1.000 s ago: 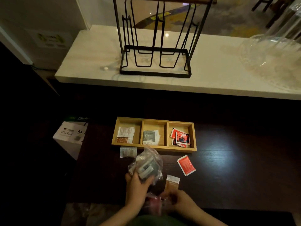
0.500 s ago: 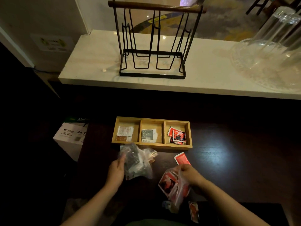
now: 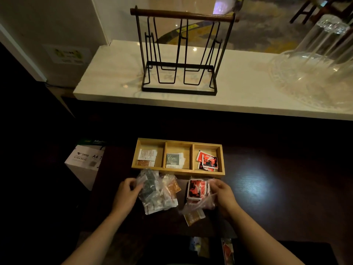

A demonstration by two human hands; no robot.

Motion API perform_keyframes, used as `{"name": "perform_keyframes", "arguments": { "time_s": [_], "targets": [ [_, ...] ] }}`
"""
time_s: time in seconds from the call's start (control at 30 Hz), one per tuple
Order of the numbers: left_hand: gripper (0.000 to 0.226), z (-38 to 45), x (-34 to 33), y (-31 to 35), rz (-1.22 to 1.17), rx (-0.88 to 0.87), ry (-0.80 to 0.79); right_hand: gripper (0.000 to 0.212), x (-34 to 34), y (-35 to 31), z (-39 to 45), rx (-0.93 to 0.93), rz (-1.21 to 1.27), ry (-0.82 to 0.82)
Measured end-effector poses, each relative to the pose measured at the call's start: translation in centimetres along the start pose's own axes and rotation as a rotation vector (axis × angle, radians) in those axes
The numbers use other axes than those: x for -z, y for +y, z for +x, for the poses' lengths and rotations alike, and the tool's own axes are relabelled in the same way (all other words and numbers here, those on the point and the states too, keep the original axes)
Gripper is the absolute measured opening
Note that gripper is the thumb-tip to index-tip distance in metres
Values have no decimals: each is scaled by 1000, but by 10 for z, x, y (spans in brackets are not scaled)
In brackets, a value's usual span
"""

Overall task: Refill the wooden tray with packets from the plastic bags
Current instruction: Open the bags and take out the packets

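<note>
A shallow wooden tray [image 3: 179,171] with three square compartments sits mid-table, flat paper packets in each. Just before its front edge, the left hand [image 3: 126,194] pinches a crinkled clear plastic bag [image 3: 152,190] of dark and white sachets. The right hand [image 3: 222,194], fingers curled, grips a second bag [image 3: 198,190] of glossy red packets, seemingly resting on the dark wood table [image 3: 267,188].

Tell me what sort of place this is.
Probably a hotel or cafe drinks counter: a three-part wooden tray of sachets, a wire cup rack on a pale stone ledge, and upturned glassware.
</note>
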State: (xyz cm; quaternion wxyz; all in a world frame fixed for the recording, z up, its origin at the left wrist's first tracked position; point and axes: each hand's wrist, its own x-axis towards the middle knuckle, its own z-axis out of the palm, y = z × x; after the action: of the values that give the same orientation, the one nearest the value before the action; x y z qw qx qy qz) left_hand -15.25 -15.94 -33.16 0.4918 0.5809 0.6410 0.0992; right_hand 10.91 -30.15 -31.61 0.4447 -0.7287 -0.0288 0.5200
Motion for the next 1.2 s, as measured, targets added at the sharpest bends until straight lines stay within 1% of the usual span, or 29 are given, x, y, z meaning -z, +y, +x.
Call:
{"name": "perform_keyframes", "arguments": {
  "time_s": [0.07,0.1,0.17,0.2,0.23,0.27,0.3,0.37,0.4,0.43,0.47,0.53,0.6,0.67,0.77,0.87,0.93,0.97,1.0,1.03,1.07,1.1,1.13,1.17,1.2],
  "targets": [
    [40,-3,2,13,155,-44,148,24,4,-3,-2,6,112,-5],
    [41,-8,1,21,231,-83,233,24,5,-5,-3,1,166,-5],
    [32,-22,-2,42,322,-230,383,25,5,-9,-5,0,264,-9],
    [23,-29,-6,52,319,-312,413,25,4,-12,-6,13,313,-13],
    [12,-37,-11,62,272,-364,370,25,3,-14,-7,36,360,-12],
    [15,-47,-17,74,196,-359,264,26,1,-17,-8,71,415,-21],
    [29,-56,-24,85,105,-291,102,27,-2,-19,-9,105,452,-16],
    [55,-73,-36,104,-52,-58,-277,27,-7,-26,-13,163,511,-7],
    [59,-79,-42,112,-111,46,-425,27,-10,-29,-14,181,537,-4],
    [54,-83,-47,117,-167,109,-517,25,-12,-30,-15,194,553,0],
    [42,-84,-51,120,-226,139,-547,23,-14,-31,-17,201,573,-8],
    [21,-79,-54,122,-345,146,-512,22,-16,-32,-19,212,606,-18],
    [19,-72,-55,121,-403,115,-518,22,-14,-32,-18,193,655,-5],
    [21,-70,-50,122,-397,60,-568,23,-10,-31,-16,138,694,40],
    [18,-67,-44,122,-376,-15,-594,30,2,-17,-11,16,615,141],
    [13,-64,-44,125,-307,-56,-529,24,3,-2,-19,-29,436,134],
    [10,-64,-45,129,-269,-92,-490,17,1,3,-26,-49,238,120],
    [7,-65,-46,131,-261,-112,-482,13,0,4,-30,-39,75,105],
    [5,-66,-47,132,-253,-130,-478,14,0,4,-32,-3,-110,94],
    [5,-67,-47,134,-241,-145,-475,19,0,2,-33,71,-280,104],
    [6,-67,-49,135,-218,-161,-468,20,0,-1,-34,181,-378,139],
    [7,-68,-51,136,-191,-178,-456,17,-1,-8,-36,303,-396,175],
    [9,-68,-55,137,-160,-199,-438,14,-3,-17,-39,423,-373,177],
    [11,-69,-59,139,-125,-222,-421,12,-7,-27,-42,502,-329,136],
    [12,-68,-63,143,-87,-242,-407,12,-12,-38,-46,545,-266,58]
  ]
}}
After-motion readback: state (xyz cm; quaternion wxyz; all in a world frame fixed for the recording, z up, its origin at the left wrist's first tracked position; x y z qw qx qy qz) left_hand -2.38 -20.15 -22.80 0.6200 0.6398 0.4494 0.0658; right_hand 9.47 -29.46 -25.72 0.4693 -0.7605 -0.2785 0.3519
